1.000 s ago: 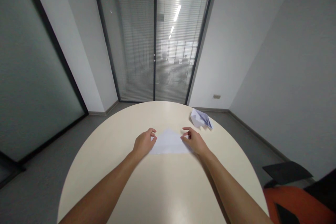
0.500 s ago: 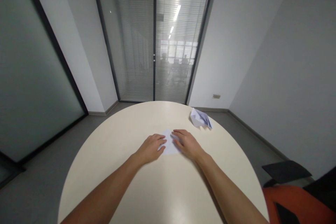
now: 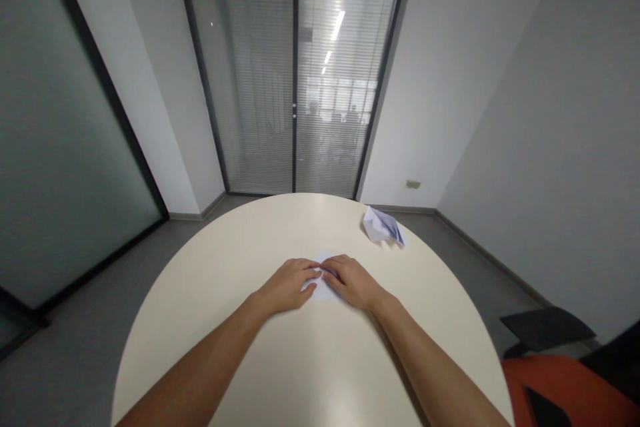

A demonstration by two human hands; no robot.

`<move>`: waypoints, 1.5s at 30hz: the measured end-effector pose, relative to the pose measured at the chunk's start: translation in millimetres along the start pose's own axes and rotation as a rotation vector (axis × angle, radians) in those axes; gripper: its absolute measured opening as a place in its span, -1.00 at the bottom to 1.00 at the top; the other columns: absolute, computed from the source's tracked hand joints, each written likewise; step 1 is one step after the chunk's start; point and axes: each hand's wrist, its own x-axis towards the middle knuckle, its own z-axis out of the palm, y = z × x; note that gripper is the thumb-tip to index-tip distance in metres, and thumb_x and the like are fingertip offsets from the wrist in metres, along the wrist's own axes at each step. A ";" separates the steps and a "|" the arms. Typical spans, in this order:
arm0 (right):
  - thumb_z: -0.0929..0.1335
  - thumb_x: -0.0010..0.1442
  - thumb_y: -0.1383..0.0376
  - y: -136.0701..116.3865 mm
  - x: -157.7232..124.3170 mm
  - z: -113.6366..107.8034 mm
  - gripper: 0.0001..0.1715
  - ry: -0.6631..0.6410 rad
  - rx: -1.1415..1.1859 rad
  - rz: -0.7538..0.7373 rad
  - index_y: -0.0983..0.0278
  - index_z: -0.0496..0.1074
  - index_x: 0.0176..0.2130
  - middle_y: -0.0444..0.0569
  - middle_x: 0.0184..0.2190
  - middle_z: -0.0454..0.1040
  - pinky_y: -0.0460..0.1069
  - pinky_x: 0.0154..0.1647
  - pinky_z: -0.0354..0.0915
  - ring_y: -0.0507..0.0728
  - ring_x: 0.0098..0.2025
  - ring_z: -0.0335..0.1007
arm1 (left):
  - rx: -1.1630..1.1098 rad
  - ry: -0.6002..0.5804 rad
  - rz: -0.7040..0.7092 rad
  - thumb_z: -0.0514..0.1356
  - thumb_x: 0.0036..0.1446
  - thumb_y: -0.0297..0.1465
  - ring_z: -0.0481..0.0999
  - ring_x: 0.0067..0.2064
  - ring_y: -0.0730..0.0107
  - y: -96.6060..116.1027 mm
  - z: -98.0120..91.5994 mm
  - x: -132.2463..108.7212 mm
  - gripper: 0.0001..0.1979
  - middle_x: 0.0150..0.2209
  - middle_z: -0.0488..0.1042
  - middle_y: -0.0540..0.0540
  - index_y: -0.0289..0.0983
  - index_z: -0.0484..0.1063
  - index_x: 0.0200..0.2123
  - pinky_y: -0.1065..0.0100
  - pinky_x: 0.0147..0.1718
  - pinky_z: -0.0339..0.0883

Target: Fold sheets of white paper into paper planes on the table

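A small white sheet of paper (image 3: 325, 291) lies on the table under my two hands, largely covered by them. My left hand (image 3: 293, 282) rests on its left side, fingers stretched towards the middle and thumb apart. From the right, my right hand (image 3: 349, 280) reaches in with thumb and forefinger close together on the paper. The fingertips of both hands meet near the paper's middle. Whether there is a crease beneath them is hidden.
A folded white paper piece (image 3: 383, 227) sits near the round table's (image 3: 225, 260) far right edge. To the right stands an orange chair (image 3: 555, 387) with a black armrest (image 3: 547, 327). A glass door (image 3: 330, 147) with blinds is beyond the table.
My right hand has moved left and slightly nearer to me, so its fingertips now meet those of my left hand. The left hand and paper have shifted slightly nearer.
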 end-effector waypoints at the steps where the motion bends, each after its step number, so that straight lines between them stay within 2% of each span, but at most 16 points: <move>1: 0.23 0.36 0.27 0.4 -0.4 -1.3 -0.66 0.006 -0.014 0.015 0.26 0.48 0.04 0.07 -0.04 0.56 0.14 0.14 0.27 0.20 0.02 0.43 | -0.016 -0.012 0.027 0.13 0.27 -0.41 0.40 0.18 0.22 0.3 -1.2 -0.3 -0.66 0.15 0.47 -0.09 -0.17 0.47 0.09 0.15 0.21 0.21; 3: 0.28 0.29 0.32 3.8 -2.1 -1.3 -0.66 0.021 -0.036 0.037 0.28 0.47 0.03 0.09 -0.03 0.54 0.14 0.13 0.27 0.21 0.03 0.41 | -0.041 -0.023 0.054 0.13 0.26 -0.44 0.43 0.14 0.24 1.0 -3.3 -1.0 -0.69 0.11 0.49 -0.08 -0.17 0.51 0.04 0.18 0.20 0.22; 6: 0.31 0.23 0.36 11.5 -5.0 1.7 -0.56 0.035 -0.041 0.047 0.29 0.44 0.10 0.10 0.10 0.47 0.17 0.23 0.22 0.23 0.16 0.32 | -0.059 -0.021 0.063 0.14 0.24 -0.45 0.45 0.10 0.25 2.0 -4.8 -1.9 -0.71 0.06 0.51 -0.08 -0.17 0.54 -0.02 0.18 0.19 0.23; 12: 0.23 0.34 0.31 18.5 -5.3 2.0 -0.54 -0.005 -0.068 0.008 0.30 0.40 0.18 0.06 0.17 0.45 0.20 0.39 0.05 0.21 0.26 0.27 | -0.001 -0.026 0.035 0.14 0.25 -0.39 0.35 0.22 0.20 4.3 -3.3 -4.0 -0.68 0.18 0.42 -0.13 -0.19 0.48 0.05 0.13 0.24 0.17; 16: 0.22 0.37 0.28 20.2 -5.4 -0.6 -0.57 0.024 -0.106 -0.004 0.28 0.42 0.16 0.05 0.16 0.46 0.20 0.39 0.06 0.20 0.26 0.28 | 0.064 -0.021 -0.022 0.13 0.28 -0.32 0.36 0.22 0.18 2.1 -0.5 -4.3 -0.66 0.20 0.42 -0.14 -0.18 0.45 0.10 0.09 0.24 0.15; 23: 0.24 0.34 0.33 17.3 -4.7 -5.2 -0.66 0.050 -0.140 0.025 0.25 0.51 0.01 0.03 0.07 0.53 0.19 0.36 0.13 0.18 0.14 0.41 | 0.179 0.016 -0.231 0.10 0.32 -0.28 0.39 0.21 0.12 -8.0 1.7 -4.1 -0.65 0.20 0.42 -0.21 -0.25 0.47 0.09 0.07 0.21 0.20; 28: 0.25 0.31 0.33 16.6 -5.4 -7.5 -0.66 0.058 -0.150 0.089 0.27 0.54 -0.04 0.03 0.04 0.56 0.16 0.32 0.16 0.18 0.10 0.44 | 0.225 0.033 -0.307 0.08 0.32 -0.27 0.40 0.20 0.11 -9.8 3.3 -3.2 -0.64 0.19 0.43 -0.23 -0.28 0.49 0.07 0.08 0.21 0.21; 33: 0.25 0.29 0.35 15.3 -5.0 -11.1 -0.67 0.078 -0.141 0.164 0.26 0.57 -0.10 -0.01 -0.06 0.61 0.10 0.25 0.21 0.19 0.04 0.45 | 0.228 0.040 -0.317 0.08 0.31 -0.27 0.41 0.19 0.10 -7.4 3.0 -2.8 -0.65 0.17 0.44 -0.25 -0.29 0.50 0.04 0.08 0.20 0.22; 38: 0.29 0.26 0.33 14.6 -3.8 -12.7 -0.71 0.094 -0.147 0.266 0.24 0.58 -0.12 0.01 -0.19 0.62 0.06 0.06 0.30 0.21 -0.04 0.44 | 0.202 0.023 -0.288 0.07 0.33 -0.24 0.36 0.24 0.07 -8.4 2.8 -4.9 -0.61 0.22 0.39 -0.27 -0.28 0.46 0.10 0.04 0.21 0.20; 45: 0.32 0.24 0.32 13.8 -3.0 -12.4 -0.70 0.087 -0.117 0.327 0.23 0.57 -0.07 0.02 -0.21 0.60 0.03 -0.04 0.30 0.21 -0.06 0.42 | 0.121 -0.025 -0.247 0.02 0.36 -0.14 0.24 0.32 0.03 -6.9 2.6 -6.6 -0.58 0.29 0.30 -0.16 -0.09 0.40 0.19 -0.07 0.27 0.06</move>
